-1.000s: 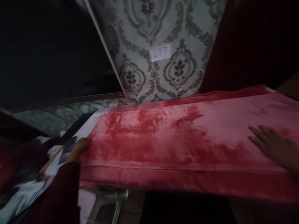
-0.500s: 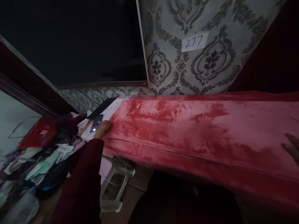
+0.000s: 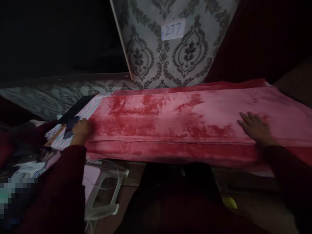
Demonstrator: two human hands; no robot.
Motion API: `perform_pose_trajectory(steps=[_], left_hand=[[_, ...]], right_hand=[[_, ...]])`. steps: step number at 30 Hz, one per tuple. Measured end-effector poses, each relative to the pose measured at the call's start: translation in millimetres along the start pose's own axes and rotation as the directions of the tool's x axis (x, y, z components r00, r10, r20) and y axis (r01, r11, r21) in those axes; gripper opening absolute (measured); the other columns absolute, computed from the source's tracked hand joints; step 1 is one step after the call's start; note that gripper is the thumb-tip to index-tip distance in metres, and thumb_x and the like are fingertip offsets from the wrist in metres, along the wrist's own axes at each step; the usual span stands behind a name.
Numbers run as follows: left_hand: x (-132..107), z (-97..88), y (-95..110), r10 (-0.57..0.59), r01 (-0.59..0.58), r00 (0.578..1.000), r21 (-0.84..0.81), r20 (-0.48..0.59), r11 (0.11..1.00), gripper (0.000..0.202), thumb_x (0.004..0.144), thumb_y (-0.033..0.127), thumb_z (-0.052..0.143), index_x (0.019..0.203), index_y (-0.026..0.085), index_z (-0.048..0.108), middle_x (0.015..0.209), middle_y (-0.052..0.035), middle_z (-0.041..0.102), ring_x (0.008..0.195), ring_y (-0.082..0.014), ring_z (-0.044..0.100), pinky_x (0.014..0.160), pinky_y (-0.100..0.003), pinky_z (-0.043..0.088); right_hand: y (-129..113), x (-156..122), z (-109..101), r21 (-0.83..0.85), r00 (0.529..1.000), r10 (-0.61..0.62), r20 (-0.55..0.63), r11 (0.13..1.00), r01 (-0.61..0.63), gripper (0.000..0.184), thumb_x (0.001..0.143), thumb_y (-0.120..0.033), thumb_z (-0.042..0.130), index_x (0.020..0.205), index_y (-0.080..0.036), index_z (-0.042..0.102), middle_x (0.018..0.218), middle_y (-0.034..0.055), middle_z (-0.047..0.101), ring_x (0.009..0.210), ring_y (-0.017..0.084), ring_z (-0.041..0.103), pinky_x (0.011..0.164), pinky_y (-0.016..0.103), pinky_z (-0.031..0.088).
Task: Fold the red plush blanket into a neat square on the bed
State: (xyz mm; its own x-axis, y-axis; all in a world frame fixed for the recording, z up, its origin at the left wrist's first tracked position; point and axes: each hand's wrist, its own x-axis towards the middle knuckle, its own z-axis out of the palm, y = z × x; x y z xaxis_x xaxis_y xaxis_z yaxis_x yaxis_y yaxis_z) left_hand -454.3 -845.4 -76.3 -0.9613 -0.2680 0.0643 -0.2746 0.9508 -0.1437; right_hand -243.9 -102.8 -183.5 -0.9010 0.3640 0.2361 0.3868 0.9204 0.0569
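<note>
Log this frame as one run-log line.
left hand: blanket edge, beside phone | right hand: flat on blanket

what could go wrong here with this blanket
The dark phone sits right by the left hand, so it might get knocked or covered if the red plush blanket shifts. The blanket's near edge overhangs the bed, so it could slip toward the white plastic stand below, despite the right hand pressing flat.

Grey damask wallpaper (image 3: 143, 55), paper label reading 277 (image 3: 173, 30), dark maroon curtain (image 3: 258, 39), white plastic stool (image 3: 104, 195), dim light
</note>
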Motion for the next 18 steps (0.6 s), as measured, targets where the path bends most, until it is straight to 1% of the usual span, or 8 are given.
perform_pose_trajectory(steps=[3, 6, 7, 11, 12, 13, 15, 18], left_hand=[[-15, -11.9, 26, 0.225, -0.221, 0.957, 0.038, -0.183, 0.974, 0.047, 0.104, 0.02, 0.034, 0.144, -0.003, 0.045, 0.142, -0.0267, 0.056, 0.135, -0.0391, 0.052, 0.108, -0.054, 0.045], [-49, -10.0, 78, 0.532, -0.559, 0.809, -0.046, -0.252, 0.828, 0.048, 0.102, 0.029, 0.045, 0.143, 0.006, 0.054, 0.143, -0.02, 0.059, 0.133, -0.034, 0.054, 0.114, -0.047, 0.043], [-66, -6.3, 100, 0.613, -0.651, 0.747, -0.097, -0.257, 0.753, 0.044, 0.101, 0.029, 0.047, 0.139, 0.01, 0.059, 0.144, -0.0175, 0.059, 0.134, -0.0328, 0.054, 0.115, -0.046, 0.042], [-142, 16.4, 181, 0.91, -0.941, 0.331, -0.161, -0.25, 0.298, 0.049, 0.099, 0.034, 0.058, 0.147, 0.02, 0.057, 0.153, -0.0137, 0.055, 0.142, -0.0316, 0.049, 0.12, -0.046, 0.038], [-158, 21.8, 195, 0.924, -0.959, 0.273, -0.151, -0.269, 0.239, 0.048, 0.1, 0.032, 0.058, 0.146, 0.02, 0.057, 0.152, -0.0148, 0.056, 0.14, -0.0315, 0.05, 0.119, -0.047, 0.039], [-170, 26.3, 207, 0.931, -0.97, 0.232, -0.135, -0.283, 0.201, 0.047, 0.101, 0.03, 0.056, 0.146, 0.019, 0.057, 0.151, -0.0158, 0.057, 0.139, -0.0311, 0.051, 0.118, -0.047, 0.041], [-185, 31.8, 225, 0.932, -0.979, 0.202, -0.092, -0.299, 0.183, 0.042, 0.102, 0.024, 0.051, 0.143, 0.016, 0.059, 0.146, -0.0172, 0.06, 0.134, -0.0311, 0.055, 0.114, -0.047, 0.045], [-189, 32.1, 237, 0.934, -0.974, 0.225, -0.044, -0.278, 0.222, 0.04, 0.101, 0.014, 0.046, 0.138, 0.015, 0.062, 0.136, -0.0174, 0.066, 0.125, -0.0305, 0.06, 0.106, -0.047, 0.05]], right_hand=[[-19, -7, -20, 0.193, 0.993, 0.098, 0.063, 0.975, -0.108, 0.071, 0.109, -0.051, 0.018, 0.161, -0.007, 0.041, 0.163, 0.0274, 0.039, 0.151, 0.036, 0.037, 0.108, 0.058, 0.04], [-39, -27, -29, 0.312, 0.999, -0.042, -0.026, 0.949, 0.048, 0.066, 0.108, -0.047, 0.028, 0.159, -0.007, 0.042, 0.164, 0.0257, 0.038, 0.154, 0.032, 0.033, 0.119, 0.053, 0.035], [-48, -36, -30, 0.339, 0.988, -0.136, -0.07, 0.929, 0.151, 0.065, 0.107, -0.047, 0.033, 0.158, -0.008, 0.043, 0.165, 0.0237, 0.038, 0.154, 0.03, 0.033, 0.122, 0.051, 0.033], [-79, -73, -23, 0.351, 0.882, -0.449, -0.143, 0.81, 0.47, 0.058, 0.103, -0.047, 0.045, 0.154, -0.019, 0.052, 0.164, 0.0134, 0.044, 0.152, 0.029, 0.039, 0.125, 0.051, 0.032], [-85, -79, -20, 0.34, 0.869, -0.474, -0.141, 0.801, 0.493, 0.056, 0.103, -0.044, 0.045, 0.152, -0.019, 0.054, 0.161, 0.0135, 0.047, 0.15, 0.03, 0.042, 0.124, 0.052, 0.034], [-89, -83, -17, 0.328, 0.866, -0.481, -0.138, 0.803, 0.498, 0.053, 0.104, -0.04, 0.043, 0.15, -0.018, 0.056, 0.158, 0.0143, 0.051, 0.148, 0.03, 0.045, 0.123, 0.053, 0.036], [-96, -86, -12, 0.303, 0.879, -0.455, -0.142, 0.826, 0.476, 0.051, 0.104, -0.032, 0.04, 0.148, -0.016, 0.058, 0.154, 0.0154, 0.056, 0.144, 0.03, 0.05, 0.121, 0.053, 0.039], [-103, -83, -8, 0.268, 0.908, -0.391, -0.149, 0.868, 0.418, 0.052, 0.1, -0.019, 0.038, 0.148, -0.015, 0.059, 0.151, 0.0147, 0.058, 0.142, 0.029, 0.053, 0.119, 0.053, 0.042]])
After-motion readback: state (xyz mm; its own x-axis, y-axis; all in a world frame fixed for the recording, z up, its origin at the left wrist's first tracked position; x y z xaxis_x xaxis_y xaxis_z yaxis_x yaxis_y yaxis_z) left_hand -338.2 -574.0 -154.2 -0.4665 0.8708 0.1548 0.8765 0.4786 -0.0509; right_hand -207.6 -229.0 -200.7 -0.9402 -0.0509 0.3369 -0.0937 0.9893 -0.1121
